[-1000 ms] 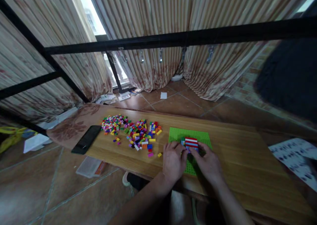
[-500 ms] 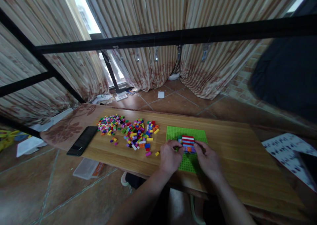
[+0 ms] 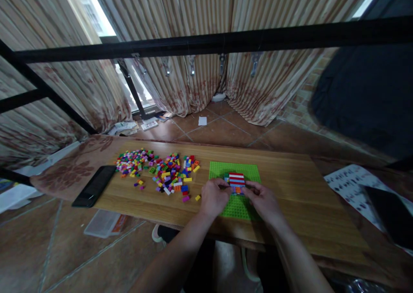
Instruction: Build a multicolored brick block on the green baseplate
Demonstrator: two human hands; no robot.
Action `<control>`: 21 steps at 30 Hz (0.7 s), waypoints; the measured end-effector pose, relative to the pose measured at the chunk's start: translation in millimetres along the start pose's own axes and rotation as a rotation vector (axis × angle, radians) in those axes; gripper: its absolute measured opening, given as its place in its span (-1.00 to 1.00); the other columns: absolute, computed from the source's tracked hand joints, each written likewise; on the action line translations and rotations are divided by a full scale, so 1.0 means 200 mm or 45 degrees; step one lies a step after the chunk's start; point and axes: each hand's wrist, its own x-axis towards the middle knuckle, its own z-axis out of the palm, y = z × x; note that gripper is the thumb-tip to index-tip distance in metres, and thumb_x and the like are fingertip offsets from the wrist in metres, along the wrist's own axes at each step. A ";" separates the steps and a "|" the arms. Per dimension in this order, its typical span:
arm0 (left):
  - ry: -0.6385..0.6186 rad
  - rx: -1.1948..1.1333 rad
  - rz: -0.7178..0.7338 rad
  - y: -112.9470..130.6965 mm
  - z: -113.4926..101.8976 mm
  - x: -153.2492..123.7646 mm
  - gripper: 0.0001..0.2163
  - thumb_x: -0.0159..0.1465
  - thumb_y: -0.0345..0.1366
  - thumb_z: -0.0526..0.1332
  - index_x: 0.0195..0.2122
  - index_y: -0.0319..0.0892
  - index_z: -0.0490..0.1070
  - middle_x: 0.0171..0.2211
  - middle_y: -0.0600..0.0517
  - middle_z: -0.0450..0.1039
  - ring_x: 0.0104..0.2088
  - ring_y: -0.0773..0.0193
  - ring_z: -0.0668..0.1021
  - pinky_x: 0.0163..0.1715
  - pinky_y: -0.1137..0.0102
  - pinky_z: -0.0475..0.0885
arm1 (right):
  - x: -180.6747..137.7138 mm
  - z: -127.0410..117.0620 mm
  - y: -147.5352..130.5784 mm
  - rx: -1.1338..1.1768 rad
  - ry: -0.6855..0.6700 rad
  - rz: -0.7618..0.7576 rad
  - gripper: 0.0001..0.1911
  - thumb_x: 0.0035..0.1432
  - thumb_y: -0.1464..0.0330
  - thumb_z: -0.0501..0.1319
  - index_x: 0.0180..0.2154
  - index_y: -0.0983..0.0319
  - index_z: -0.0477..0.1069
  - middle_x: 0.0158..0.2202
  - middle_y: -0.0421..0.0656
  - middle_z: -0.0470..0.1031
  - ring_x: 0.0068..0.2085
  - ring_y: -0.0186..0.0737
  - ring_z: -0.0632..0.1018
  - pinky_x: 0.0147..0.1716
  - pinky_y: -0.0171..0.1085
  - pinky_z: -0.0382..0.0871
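A small block model of toy bricks, striped red and white on top with blue, purple and orange below, stands on a green studded baseplate. My left hand grips its left side, thumb and fingers pinched at the lower edge. From the other side my right hand holds the model's right edge with thumb and forefinger. The fingertips partly cover the lower bricks.
Loose coloured bricks lie in piles left of the baseplate, and a yellow brick sits apart. A black phone lies at the wooden board's left end. A printed sheet is at the right. A black bar crosses beyond.
The whole view has shifted, so the board and hands appear slightly further left. Both hands stay on the brick model, with little visible finger movement.
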 end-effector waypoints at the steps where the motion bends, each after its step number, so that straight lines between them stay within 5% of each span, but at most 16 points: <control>1: -0.014 0.015 -0.007 0.01 0.00 0.00 -0.92 0.13 -0.28 0.34 -0.39 -0.12 0.62 -0.41 0.06 0.61 -0.35 0.25 0.58 -0.29 0.39 0.41 | 0.01 0.00 0.00 0.020 -0.002 0.010 -0.38 -0.22 -0.02 0.33 -0.20 0.30 0.54 -0.63 -0.30 0.34 -0.61 -0.35 0.27 -0.58 -0.30 0.11; 12: -0.050 0.083 0.078 0.03 -0.04 -0.02 -0.91 0.18 -0.29 0.30 -0.39 -0.12 0.60 -0.37 0.05 0.62 -0.34 0.24 0.58 -0.32 0.41 0.42 | -0.01 -0.01 -0.01 0.055 0.015 0.054 -0.45 -0.20 0.00 0.38 -0.26 0.27 0.57 -0.63 -0.22 0.47 -0.57 -0.25 0.42 -0.56 -0.29 0.19; 17: 0.157 0.260 0.205 0.00 -0.17 0.03 -0.84 0.27 -0.35 0.19 -0.33 -0.15 0.59 -0.32 0.00 0.59 -0.29 0.24 0.57 -0.25 0.39 0.43 | -0.02 -0.04 -0.02 0.027 0.074 0.056 -0.46 -0.13 -0.04 0.32 -0.27 0.27 0.58 -0.60 -0.20 0.48 -0.55 -0.24 0.43 -0.54 -0.28 0.19; 21: 0.323 0.679 0.315 -0.04 -0.32 0.15 -0.79 0.26 -0.44 0.15 -0.18 -0.18 0.56 -0.15 -0.10 0.56 -0.11 0.15 0.54 -0.04 0.31 0.39 | -0.01 -0.05 -0.04 0.043 0.113 0.036 -0.44 -0.10 -0.07 0.27 -0.26 0.27 0.57 -0.56 -0.19 0.49 -0.53 -0.24 0.44 -0.54 -0.28 0.21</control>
